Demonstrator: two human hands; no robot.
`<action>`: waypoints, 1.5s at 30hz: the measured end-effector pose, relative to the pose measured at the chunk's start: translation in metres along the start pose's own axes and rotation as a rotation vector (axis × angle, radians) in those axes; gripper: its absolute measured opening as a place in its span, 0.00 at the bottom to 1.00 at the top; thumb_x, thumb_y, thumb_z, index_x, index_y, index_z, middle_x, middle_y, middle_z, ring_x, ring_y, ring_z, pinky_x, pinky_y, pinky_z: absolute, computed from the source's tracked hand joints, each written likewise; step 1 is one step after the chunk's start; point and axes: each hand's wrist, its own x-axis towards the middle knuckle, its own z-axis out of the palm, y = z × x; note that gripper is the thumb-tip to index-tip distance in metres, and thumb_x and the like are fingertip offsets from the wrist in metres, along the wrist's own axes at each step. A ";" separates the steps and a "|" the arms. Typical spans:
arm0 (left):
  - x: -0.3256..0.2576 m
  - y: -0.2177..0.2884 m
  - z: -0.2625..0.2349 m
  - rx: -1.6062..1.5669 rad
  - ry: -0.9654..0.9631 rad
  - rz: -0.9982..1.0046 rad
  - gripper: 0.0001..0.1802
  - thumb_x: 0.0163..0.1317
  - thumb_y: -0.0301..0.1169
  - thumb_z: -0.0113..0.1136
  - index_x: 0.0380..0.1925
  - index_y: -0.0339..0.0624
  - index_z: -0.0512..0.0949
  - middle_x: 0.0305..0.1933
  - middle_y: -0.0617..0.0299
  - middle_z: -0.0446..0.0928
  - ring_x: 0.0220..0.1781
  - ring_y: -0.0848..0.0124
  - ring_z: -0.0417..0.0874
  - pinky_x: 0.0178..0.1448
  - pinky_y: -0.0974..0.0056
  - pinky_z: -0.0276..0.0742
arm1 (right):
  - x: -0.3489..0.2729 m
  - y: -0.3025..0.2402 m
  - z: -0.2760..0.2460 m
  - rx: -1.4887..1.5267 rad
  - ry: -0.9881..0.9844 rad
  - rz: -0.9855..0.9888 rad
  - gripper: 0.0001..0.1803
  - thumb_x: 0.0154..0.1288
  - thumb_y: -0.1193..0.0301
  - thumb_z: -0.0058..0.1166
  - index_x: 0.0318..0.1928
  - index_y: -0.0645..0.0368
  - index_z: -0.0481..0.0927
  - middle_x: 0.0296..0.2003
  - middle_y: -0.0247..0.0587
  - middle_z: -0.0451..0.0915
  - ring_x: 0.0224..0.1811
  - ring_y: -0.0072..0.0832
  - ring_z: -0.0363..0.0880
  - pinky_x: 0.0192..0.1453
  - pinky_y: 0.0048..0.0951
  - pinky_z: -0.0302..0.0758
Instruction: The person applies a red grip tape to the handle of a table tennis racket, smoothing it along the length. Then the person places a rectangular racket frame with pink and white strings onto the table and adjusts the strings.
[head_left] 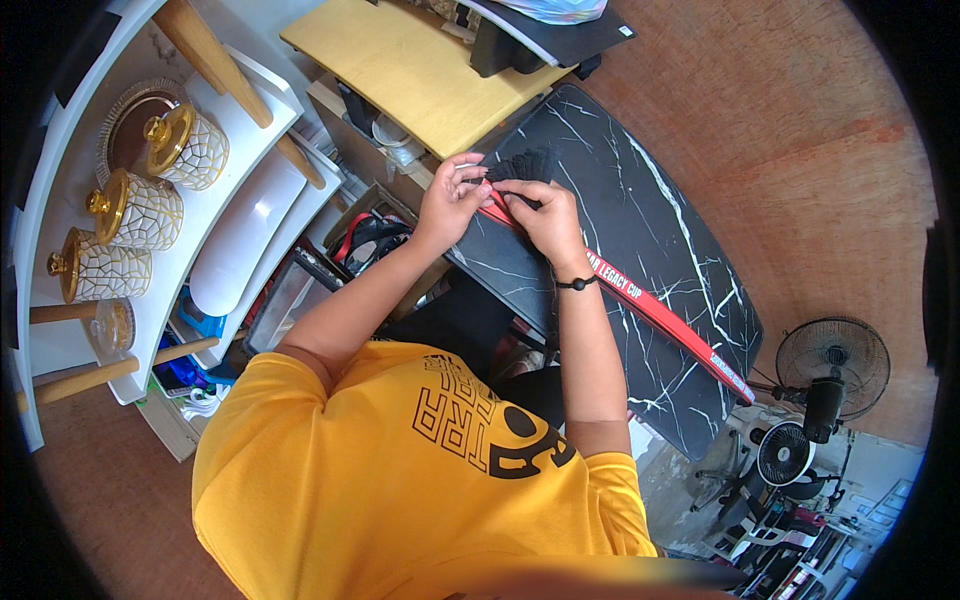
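Observation:
A long red ribbon strap with white printing (pixel 655 315) lies slantwise over the black marble-patterned table (pixel 640 190). Its upper end is between my two hands. The thumb and fingers of my left hand (pixel 452 203) pinch that end, with some fingers raised. My right hand (pixel 548 218) grips the strap close beside it, thumb and forefinger pressed together, a dark bracelet on the wrist. Just beyond my fingers lies a bundle of black bristle-like strands (pixel 524 164). Whether it is joined to the strap is hidden by my fingers.
A yellow wooden tabletop (pixel 420 70) adjoins the far side. At left, a white shelf (pixel 215 235) carries several gold-lidded patterned jars (pixel 140 210). A box of bags and straps (pixel 365 240) sits below the table's left edge. Two fans, one black (pixel 832 370), stand at right.

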 end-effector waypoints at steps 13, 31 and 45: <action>0.001 -0.001 0.000 0.016 -0.010 0.006 0.26 0.66 0.15 0.56 0.63 0.36 0.64 0.55 0.52 0.72 0.46 0.74 0.80 0.52 0.67 0.85 | 0.002 -0.003 -0.005 0.043 -0.048 0.092 0.13 0.53 0.70 0.69 0.41 0.53 0.89 0.34 0.47 0.87 0.33 0.40 0.83 0.53 0.34 0.75; 0.001 -0.002 -0.001 0.018 -0.015 0.010 0.26 0.67 0.16 0.56 0.64 0.36 0.64 0.57 0.51 0.71 0.45 0.74 0.81 0.51 0.67 0.85 | 0.002 -0.004 -0.007 -0.006 -0.100 0.114 0.14 0.55 0.71 0.69 0.44 0.55 0.89 0.40 0.42 0.88 0.40 0.32 0.86 0.54 0.28 0.74; 0.001 -0.002 0.000 0.017 -0.008 0.011 0.26 0.66 0.14 0.55 0.64 0.36 0.64 0.57 0.50 0.72 0.45 0.74 0.81 0.50 0.67 0.85 | 0.002 -0.003 -0.007 -0.015 -0.085 0.111 0.12 0.56 0.71 0.68 0.43 0.54 0.89 0.38 0.44 0.88 0.38 0.34 0.85 0.53 0.31 0.74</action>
